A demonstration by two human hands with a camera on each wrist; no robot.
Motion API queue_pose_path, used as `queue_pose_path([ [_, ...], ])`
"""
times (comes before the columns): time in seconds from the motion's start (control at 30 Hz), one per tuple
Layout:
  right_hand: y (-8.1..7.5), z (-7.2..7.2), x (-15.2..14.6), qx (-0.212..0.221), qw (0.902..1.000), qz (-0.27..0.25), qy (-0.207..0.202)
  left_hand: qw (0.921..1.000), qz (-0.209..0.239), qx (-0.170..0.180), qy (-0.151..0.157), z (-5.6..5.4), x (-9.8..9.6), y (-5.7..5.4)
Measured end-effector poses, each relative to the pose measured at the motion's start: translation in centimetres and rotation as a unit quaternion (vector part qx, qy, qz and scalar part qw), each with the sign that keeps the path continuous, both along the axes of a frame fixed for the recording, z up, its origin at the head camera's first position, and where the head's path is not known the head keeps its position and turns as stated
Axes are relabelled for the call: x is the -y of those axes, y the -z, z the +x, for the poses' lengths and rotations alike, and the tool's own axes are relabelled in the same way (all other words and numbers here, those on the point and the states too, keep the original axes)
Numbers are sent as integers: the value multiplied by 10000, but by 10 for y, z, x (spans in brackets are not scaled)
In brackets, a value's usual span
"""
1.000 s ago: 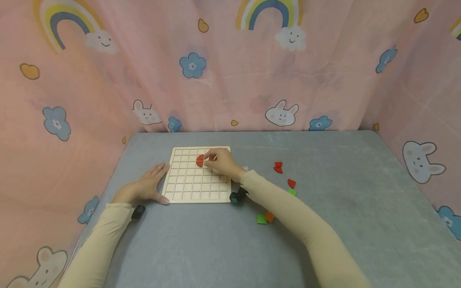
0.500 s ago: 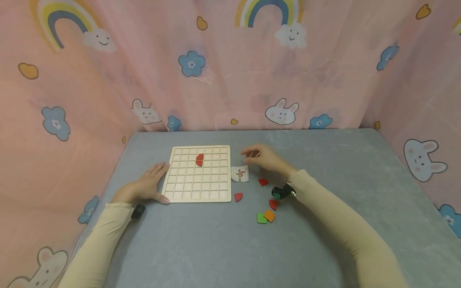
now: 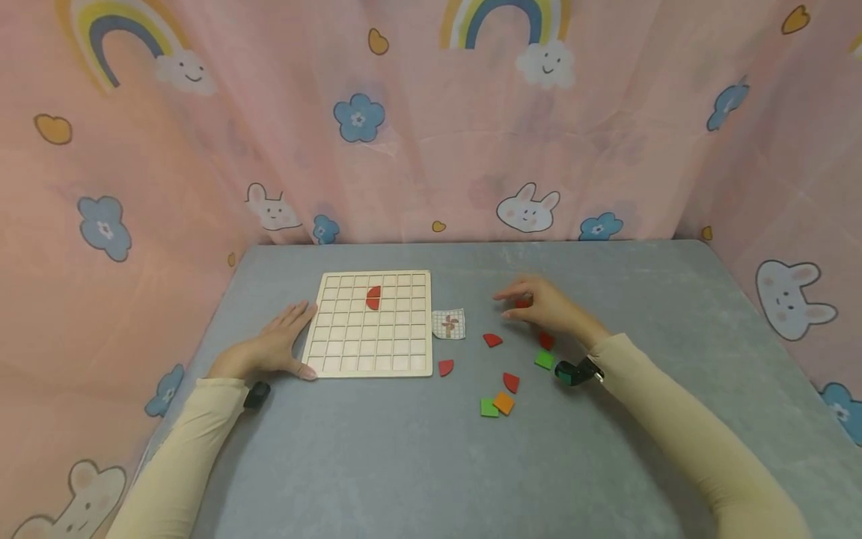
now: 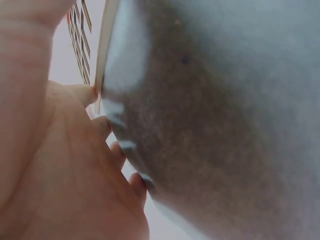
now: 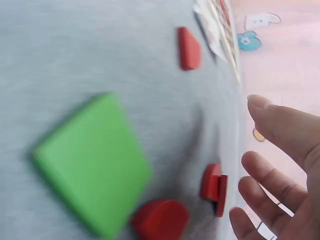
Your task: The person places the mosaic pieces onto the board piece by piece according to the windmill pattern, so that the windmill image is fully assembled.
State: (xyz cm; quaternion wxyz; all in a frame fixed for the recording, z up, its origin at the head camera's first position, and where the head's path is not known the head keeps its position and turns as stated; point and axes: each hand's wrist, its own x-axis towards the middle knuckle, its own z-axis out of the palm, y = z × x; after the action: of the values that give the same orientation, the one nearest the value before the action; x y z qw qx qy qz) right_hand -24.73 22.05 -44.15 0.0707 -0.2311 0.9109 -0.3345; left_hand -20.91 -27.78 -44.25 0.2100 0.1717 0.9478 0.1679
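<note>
Lying spread, the left hand (image 3: 279,340) touches the board's (image 3: 373,347) left edge; well off its right, fingers parted, the right hand (image 3: 544,303) hovers by red pieces (image 5: 211,183).

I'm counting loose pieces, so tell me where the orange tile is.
In the head view, the orange tile lies nearer than the board and to its right, its left corner appearing to overlap a green tile, a red piece just beyond.
</note>
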Motion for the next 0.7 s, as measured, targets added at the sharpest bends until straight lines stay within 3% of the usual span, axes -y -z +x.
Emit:
queue_pose_path([
  [0.13, 5, 13, -1, -323, 9991, 228, -180, 10000, 52, -43, 20, 0, 0, 0],
  [0.3, 11, 24, 6, -403, 9980, 333, -355, 9999, 13, -117, 25, -1, 1, 3],
  [0.7, 13, 34, 19, -682, 9943, 771, -272, 10000, -14, -92, 21, -3, 4, 7],
])
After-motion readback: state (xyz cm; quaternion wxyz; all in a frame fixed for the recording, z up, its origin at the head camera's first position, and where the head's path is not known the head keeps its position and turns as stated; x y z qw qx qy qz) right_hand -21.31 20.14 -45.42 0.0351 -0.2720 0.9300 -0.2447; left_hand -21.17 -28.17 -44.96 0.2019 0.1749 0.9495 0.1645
